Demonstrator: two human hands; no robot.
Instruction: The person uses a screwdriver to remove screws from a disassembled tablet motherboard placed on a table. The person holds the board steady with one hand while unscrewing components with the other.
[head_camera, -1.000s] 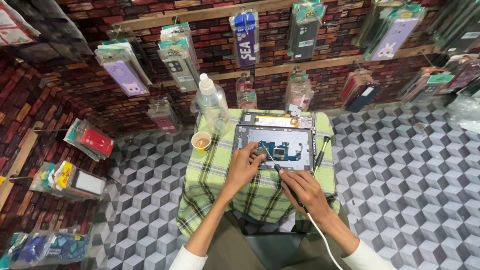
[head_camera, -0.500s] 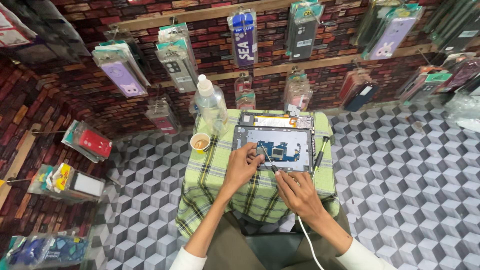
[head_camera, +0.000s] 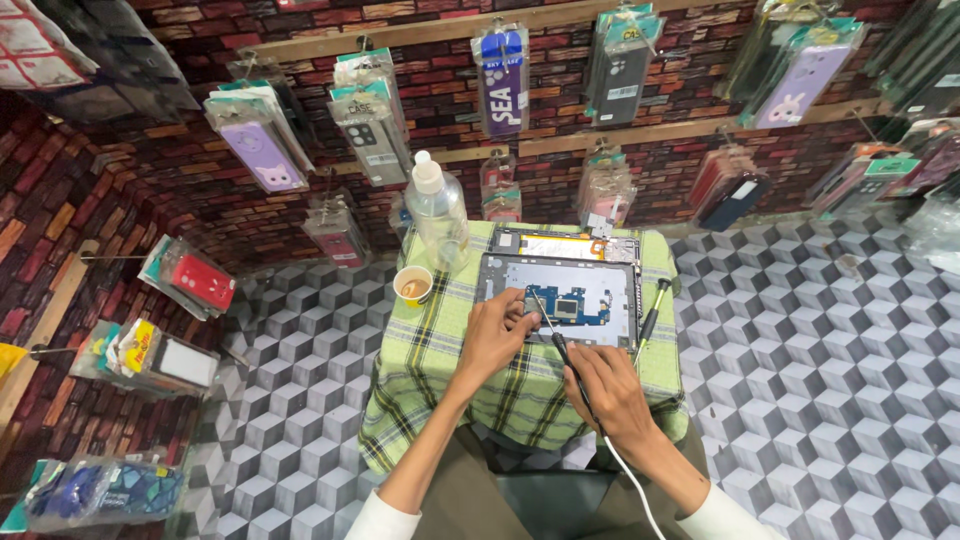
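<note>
Right hand (head_camera: 610, 392) grips black corded soldering iron (head_camera: 560, 345), tip on blue circuit board (head_camera: 567, 306) inside opened grey tablet (head_camera: 560, 300) on checked-cloth tabletop (head_camera: 430, 360). Left hand (head_camera: 492, 335), fingers curled, steadies board's left edge. Risks: tip slip bridges pads; cord drag jerks tip; left fingers near the hot tip; paper cup (head_camera: 413, 285) w/ liquid nearby may spill.

— What do the arms show?
— Both forearms reach forward from the lower edge, bare below white sleeves, converging slightly.

— And the left hand (head_camera: 492, 338)?
— It lies palm down, wrist straight, fingers (head_camera: 517, 307) curled and pressing downward at their tips.

— The right hand (head_camera: 612, 392)?
— It sits nearer the body, knuckles up, fingers closed in a pen-like grip, thumb tucked against the forefinger. The two hands are near each other, not touching.
</note>
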